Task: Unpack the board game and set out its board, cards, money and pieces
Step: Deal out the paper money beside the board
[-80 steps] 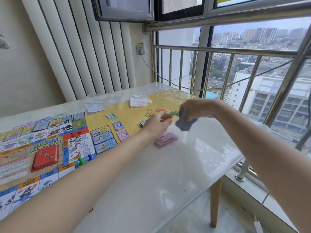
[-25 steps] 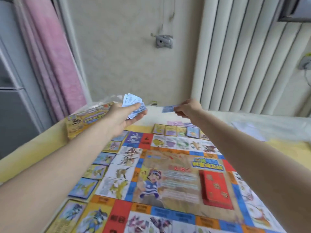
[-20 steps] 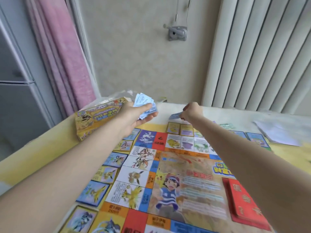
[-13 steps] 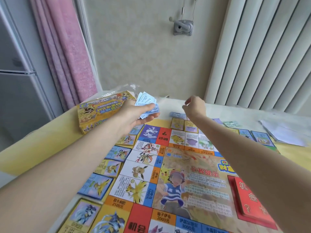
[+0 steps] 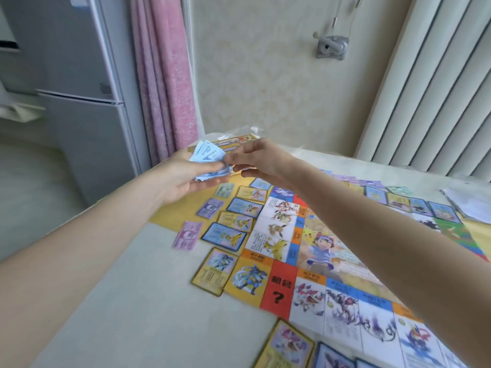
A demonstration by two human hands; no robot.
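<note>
Pale wallpaper, a pink curtain [image 5: 164, 75] and a grey fridge [image 5: 71, 83] filled the upper left of the frame, with the table [image 5: 138, 301] spreading below. On it lay the board [image 5: 313, 251], unfolded across the lower right, with property cards [image 5: 225, 236] lined along its left edge and a pink banknote [image 5: 187, 235] just beside them. Above the table's far end, left of centre, the left hand [image 5: 183, 179] was clasped around a fanned wad of blue money [image 5: 208, 158], thumb over fingers. The right hand [image 5: 260, 160] met it, its fingertips [image 5: 232, 158] pinched on the wad's right edge, apparently peeling off a single note. Behind the hands lay the game box [image 5: 233, 142]. Such notes looked thin, limp and featherlight, prone to clinging together, so a corner pinch with a sliding thumb would likely separate one best.
</note>
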